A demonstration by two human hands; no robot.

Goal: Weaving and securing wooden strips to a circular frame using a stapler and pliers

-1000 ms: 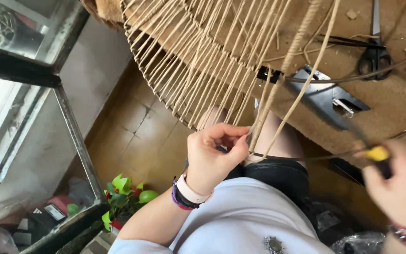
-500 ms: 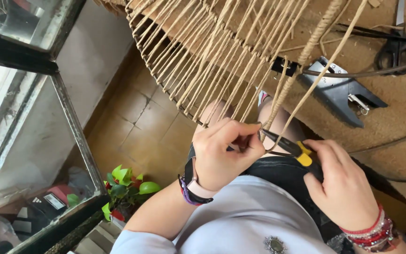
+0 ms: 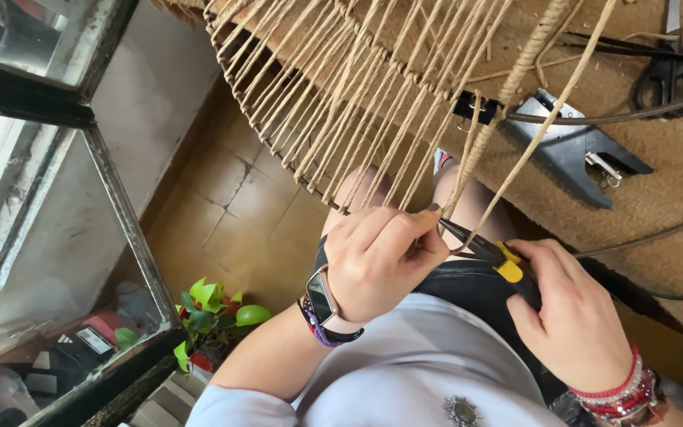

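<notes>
Woven cord frame [image 3: 357, 87]: tan twisted strands, taut, above my lap. My left hand [image 3: 385, 261] pinches one strand [image 3: 468, 158]; my right hand [image 3: 575, 316] grips yellow-handled pliers [image 3: 488, 249], tips at that strand. Scissors [image 3: 666, 75], felt-covered desk [image 3: 673, 198].

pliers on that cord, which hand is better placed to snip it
Right. The right hand already grips the pliers, whose tip sits against the cord. The left hand is pinching the cord end beside the tip, so it likely just steadies it.

Two hands [image 3: 385, 261]; one pair of pliers [image 3: 488, 251]; one pair of scissors [image 3: 666, 75]; one metal clamp [image 3: 575, 150].
</notes>
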